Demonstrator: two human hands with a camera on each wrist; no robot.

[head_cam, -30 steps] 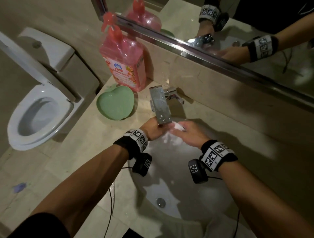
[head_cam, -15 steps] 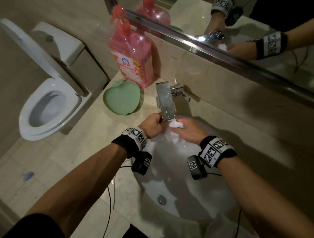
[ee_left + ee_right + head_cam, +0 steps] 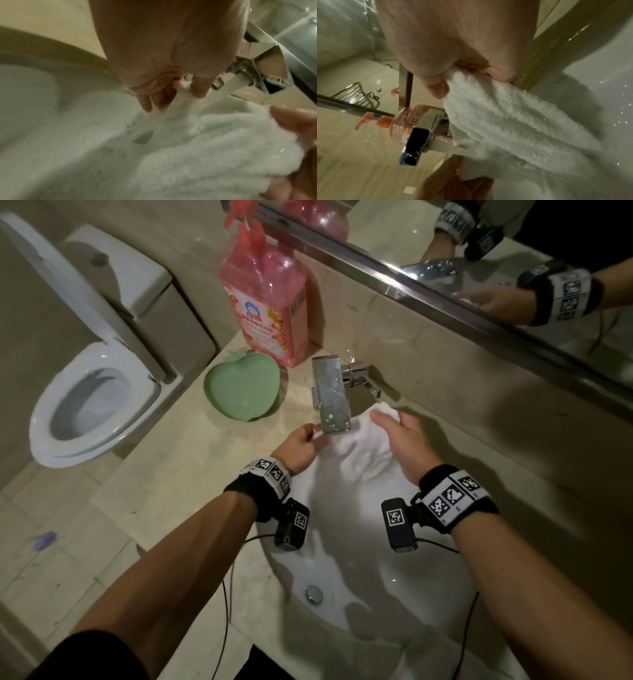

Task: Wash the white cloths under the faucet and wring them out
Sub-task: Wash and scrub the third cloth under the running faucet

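Left hand [image 3: 298, 447] pinches one corner of cloth [image 3: 364, 450]; right hand [image 3: 404, 440] grips opp. end. Hands apart, cloth stretched btwn them under faucet [image 3: 331, 395], water hitting it, over sink [image 3: 428, 587].

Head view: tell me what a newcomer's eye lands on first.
The white cloth, stretched between the left hand and right hand under the faucet over the sink. Next, the pink bottle at the counter's back, a green heart-shaped dish before it.
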